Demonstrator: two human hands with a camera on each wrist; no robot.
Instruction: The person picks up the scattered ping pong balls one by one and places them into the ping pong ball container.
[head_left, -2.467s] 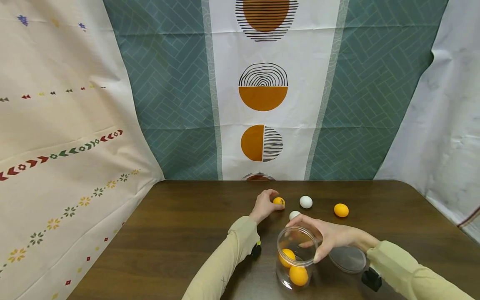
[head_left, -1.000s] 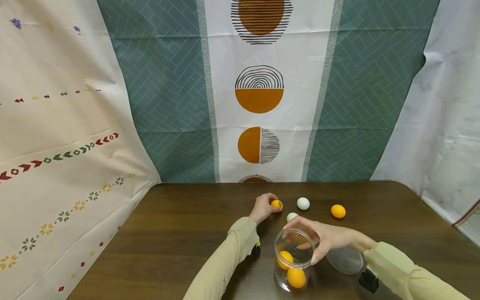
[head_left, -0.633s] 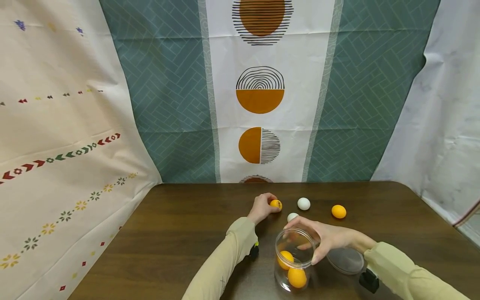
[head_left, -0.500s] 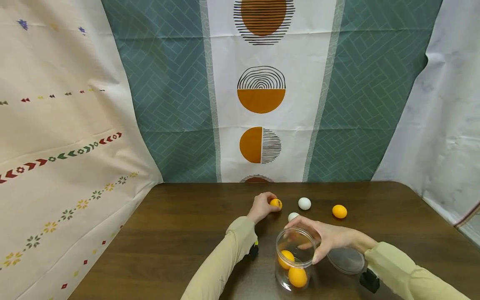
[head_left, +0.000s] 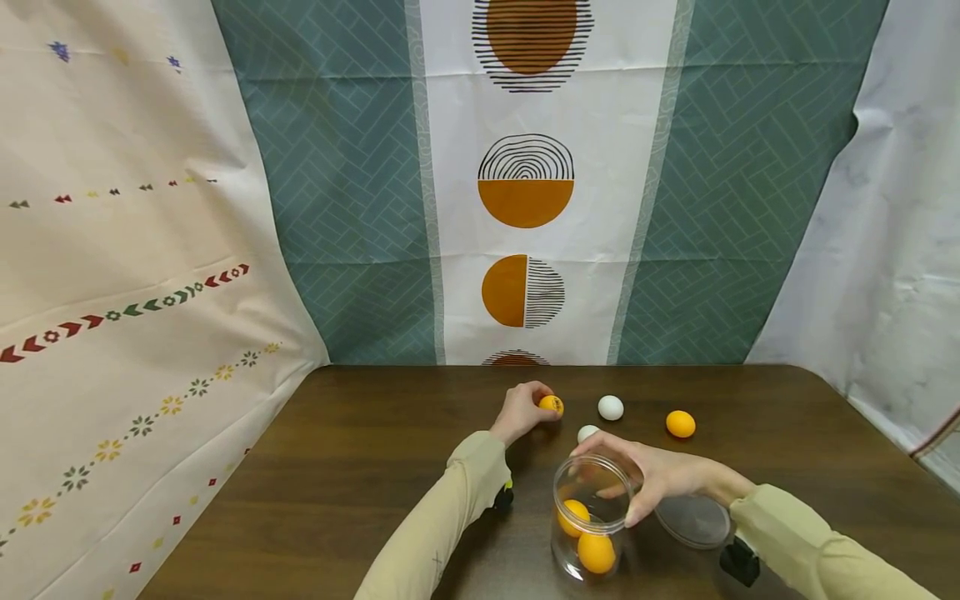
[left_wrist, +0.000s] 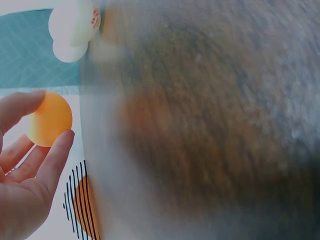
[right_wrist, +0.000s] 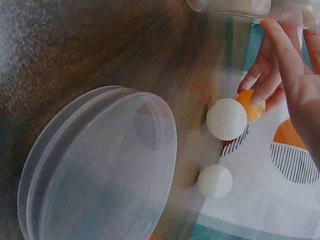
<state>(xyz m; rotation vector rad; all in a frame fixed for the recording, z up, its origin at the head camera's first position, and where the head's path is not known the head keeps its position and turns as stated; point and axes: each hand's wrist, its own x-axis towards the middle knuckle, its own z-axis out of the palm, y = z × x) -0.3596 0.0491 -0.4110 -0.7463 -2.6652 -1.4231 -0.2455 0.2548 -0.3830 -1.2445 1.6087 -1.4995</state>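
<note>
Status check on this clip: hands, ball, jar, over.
Left hand pinches orange ball at table level. Right hand grips open jar rim; two orange balls inside. White ball lies between ball and jar.

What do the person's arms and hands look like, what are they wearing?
Both arms wear long, pale yellow-beige sleeves that reach the wrists. The left hand and the right hand are bare, with no gloves or rings to be seen. A small black device sits under the right wrist, and another one, black with a yellow-green spot, under the left wrist.
</note>
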